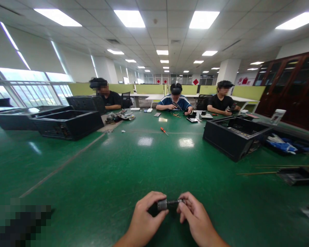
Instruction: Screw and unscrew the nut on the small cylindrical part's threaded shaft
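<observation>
Low over the near edge of the green table [113, 164], my two hands meet around a small grey and black cylindrical part [167, 203]. My left hand [146, 216] is curled round its thicker grey end. My right hand [194, 214] pinches the thin dark end between thumb and fingers. What the part is I cannot make out.
An open black computer case [234, 136] stands to the right, another black case [68, 124] to the left. A red-handled screwdriver [164, 130] lies mid-table. Three people sit at the far end with small parts before them. A dark tray [298, 175] and thin rods lie at the right.
</observation>
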The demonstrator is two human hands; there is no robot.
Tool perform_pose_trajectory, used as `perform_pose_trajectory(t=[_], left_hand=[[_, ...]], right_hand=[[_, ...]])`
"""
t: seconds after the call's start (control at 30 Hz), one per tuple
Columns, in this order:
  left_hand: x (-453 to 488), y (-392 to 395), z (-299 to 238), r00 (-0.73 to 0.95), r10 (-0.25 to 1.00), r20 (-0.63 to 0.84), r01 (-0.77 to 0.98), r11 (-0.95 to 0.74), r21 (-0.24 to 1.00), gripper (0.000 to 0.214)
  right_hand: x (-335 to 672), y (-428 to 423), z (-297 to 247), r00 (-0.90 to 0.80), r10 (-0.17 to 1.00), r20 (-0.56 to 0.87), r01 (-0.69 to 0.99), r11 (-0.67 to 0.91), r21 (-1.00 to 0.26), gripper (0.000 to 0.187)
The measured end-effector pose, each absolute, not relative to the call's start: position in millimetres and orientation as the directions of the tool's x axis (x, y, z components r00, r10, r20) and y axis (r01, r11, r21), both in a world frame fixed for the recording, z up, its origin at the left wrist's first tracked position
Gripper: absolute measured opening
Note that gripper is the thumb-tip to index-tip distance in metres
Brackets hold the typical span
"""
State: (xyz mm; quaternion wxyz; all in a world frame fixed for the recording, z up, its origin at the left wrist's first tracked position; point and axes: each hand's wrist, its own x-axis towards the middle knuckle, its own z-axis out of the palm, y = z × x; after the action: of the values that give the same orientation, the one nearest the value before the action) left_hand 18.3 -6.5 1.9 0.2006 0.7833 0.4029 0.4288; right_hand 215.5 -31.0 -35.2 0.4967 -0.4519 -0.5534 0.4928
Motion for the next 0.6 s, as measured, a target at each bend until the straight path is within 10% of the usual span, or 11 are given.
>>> perform_pose_trajectory(t=[0.6], left_hand=[[17.7,-6.1,1.7,0.294,0.811,0.506,0.474,-0.584,0.659,0.031]], right_hand=[[217.7,-30.3,-35.6,-0.067,0.994,0.091,-0.013,0.091,-0.996,0.038]])
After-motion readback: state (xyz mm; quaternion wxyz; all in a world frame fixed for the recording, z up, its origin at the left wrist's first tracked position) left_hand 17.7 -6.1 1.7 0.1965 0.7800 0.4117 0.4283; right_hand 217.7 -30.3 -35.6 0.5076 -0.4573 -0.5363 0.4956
